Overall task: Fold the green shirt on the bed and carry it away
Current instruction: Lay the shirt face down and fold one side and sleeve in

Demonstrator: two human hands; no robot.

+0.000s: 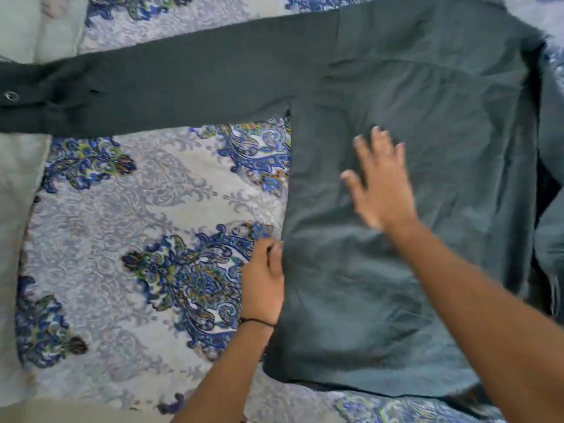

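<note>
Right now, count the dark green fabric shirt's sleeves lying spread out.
1: the sleeve stretches left over the floral bedspread; the other may be hidden at the right.

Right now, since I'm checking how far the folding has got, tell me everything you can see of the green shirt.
The green shirt is dark green, matte woven cloth, lightly creased, spread flat on the patterned bedspread. One long sleeve stretches out leftward, its cuff showing a button. Along the shirt's right side a fold or overlap shows. The right hand, blurred, lies open on the body panel; the left hand holds the left side edge with its fingers.
</note>
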